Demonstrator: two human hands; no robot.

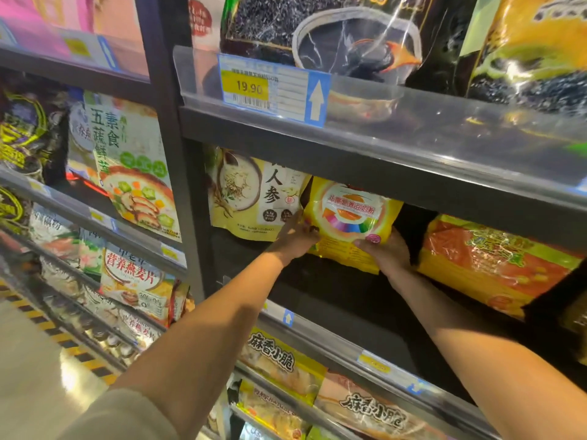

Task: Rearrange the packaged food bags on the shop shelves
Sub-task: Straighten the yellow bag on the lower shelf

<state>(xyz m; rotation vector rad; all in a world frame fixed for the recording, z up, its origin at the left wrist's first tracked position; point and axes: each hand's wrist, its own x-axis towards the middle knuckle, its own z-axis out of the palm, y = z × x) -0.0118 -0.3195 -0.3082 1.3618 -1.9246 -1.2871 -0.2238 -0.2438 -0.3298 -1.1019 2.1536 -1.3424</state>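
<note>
Both my hands hold a yellow bag (349,214) upright in a bay of a shop shelf (333,336); whether its base rests on the shelf floor I cannot tell. The fingers (306,231) of my left hand (297,238) curl round its lower left edge. My right hand (386,250) grips the lower right corner, thumb on the printed front and the other fingers hidden behind. Just left of my left fingers, touching the yellow bag, stands a pale ginseng bag (251,195). Right of my right fingers, across a dark gap, lies an orange-and-yellow bag (495,265). Above my fingers, a price tag (251,87) reads 19.90 below a black bag (317,30).
</note>
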